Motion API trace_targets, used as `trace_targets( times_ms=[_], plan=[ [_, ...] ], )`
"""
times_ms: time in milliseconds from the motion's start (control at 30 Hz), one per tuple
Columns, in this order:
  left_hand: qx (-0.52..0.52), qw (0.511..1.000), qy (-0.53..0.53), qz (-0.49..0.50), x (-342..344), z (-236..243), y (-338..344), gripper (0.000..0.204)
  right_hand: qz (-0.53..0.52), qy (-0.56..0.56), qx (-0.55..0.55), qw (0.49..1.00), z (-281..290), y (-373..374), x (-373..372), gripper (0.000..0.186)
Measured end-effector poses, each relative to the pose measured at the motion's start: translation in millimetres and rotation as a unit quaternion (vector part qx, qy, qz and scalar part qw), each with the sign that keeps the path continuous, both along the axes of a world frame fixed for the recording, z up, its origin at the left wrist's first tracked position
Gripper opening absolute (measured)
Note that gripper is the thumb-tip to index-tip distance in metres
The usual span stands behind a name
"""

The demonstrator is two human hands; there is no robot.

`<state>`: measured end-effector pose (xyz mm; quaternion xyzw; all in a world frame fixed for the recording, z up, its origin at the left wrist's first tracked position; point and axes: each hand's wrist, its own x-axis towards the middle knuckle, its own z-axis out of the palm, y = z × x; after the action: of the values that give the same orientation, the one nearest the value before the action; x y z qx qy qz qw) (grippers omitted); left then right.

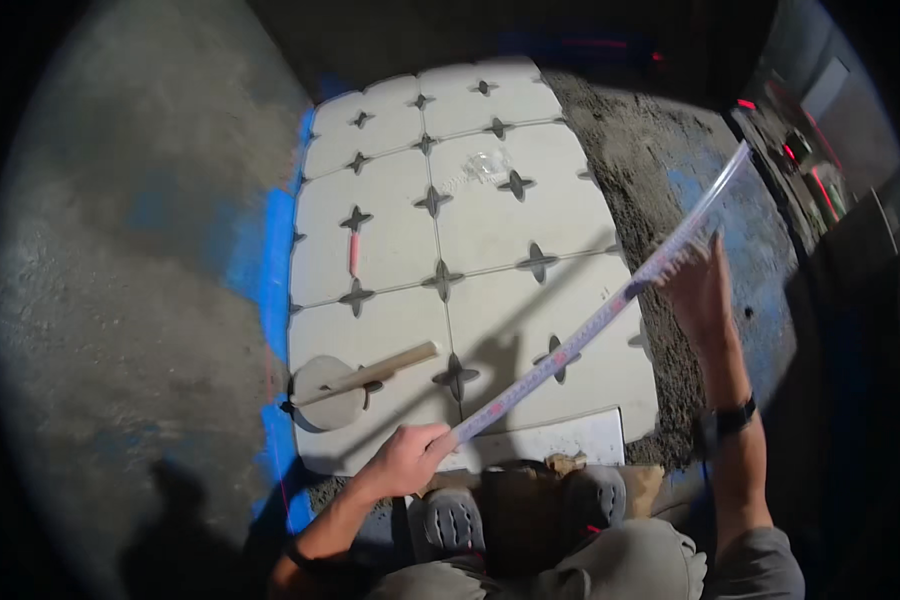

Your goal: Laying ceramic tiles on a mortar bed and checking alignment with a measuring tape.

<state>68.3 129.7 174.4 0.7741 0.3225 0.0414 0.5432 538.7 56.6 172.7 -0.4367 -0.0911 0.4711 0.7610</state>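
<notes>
A long pale measuring tape (558,362) with reddish marks slants across the tiles, rising from lower middle to upper right. Its lower end is in my left hand (407,460), whose fingers are closed round it near the front tile edge. My right hand (692,285) grips the strip farther up, over the mortar strip to the right. The far end sticks out past that hand. Below the tape lie large cream tiles (500,315) with dark star-shaped insets at their corners. A mallet with a round pale head (328,393) and wooden handle (395,367) rests on the left front tile.
A red pencil-like stick (354,253) and a small pile of clear plastic bits (485,168) lie on the tiles. Blue tape (276,270) runs along the left edge. Rough grey mortar (610,150) borders the right. My shoes (446,522) are beside a white board (570,437).
</notes>
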Motion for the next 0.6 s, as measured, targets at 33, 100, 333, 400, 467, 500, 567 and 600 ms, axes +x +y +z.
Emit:
trace_targets(
  times_ms=[33,100,333,400,467,500,567,600],
  plan=[
    [-0.051,0.996,0.064,-0.019,-11,0,-6,0.031,-0.019,-0.006,0.007,1.0,-4,-5,36,0.067],
    [-0.1,0.986,0.131,-0.018,-39,16,-22,0.03,-0.075,-0.005,0.046,0.996,-24,-16,93,0.047],
    [-0.17,0.948,0.217,-0.162,-110,-2,-15,0.033,-0.184,-0.181,-0.073,0.963,-46,-153,238,0.019],
    [-0.172,0.941,0.257,-0.138,-120,-1,-15,0.028,-0.238,-0.389,-0.289,0.842,-36,-144,172,0.026],
    [-0.169,0.958,0.219,-0.081,-114,4,-20,0.026,-0.097,-0.511,-0.361,0.775,-28,-166,135,0.028],
    [-0.162,0.969,0.184,-0.015,-111,6,-22,0.028,-0.019,-0.526,-0.409,0.746,-28,-176,116,0.03],
    [-0.199,0.957,0.209,-0.022,-107,7,-6,0.033,0.074,-0.642,-0.481,0.593,-36,-184,49,0.033],
    [-0.099,0.965,0.225,-0.09,-95,20,8,0.035,0.104,-0.551,-0.509,0.653,-56,-188,26,0.033]
  ],
)
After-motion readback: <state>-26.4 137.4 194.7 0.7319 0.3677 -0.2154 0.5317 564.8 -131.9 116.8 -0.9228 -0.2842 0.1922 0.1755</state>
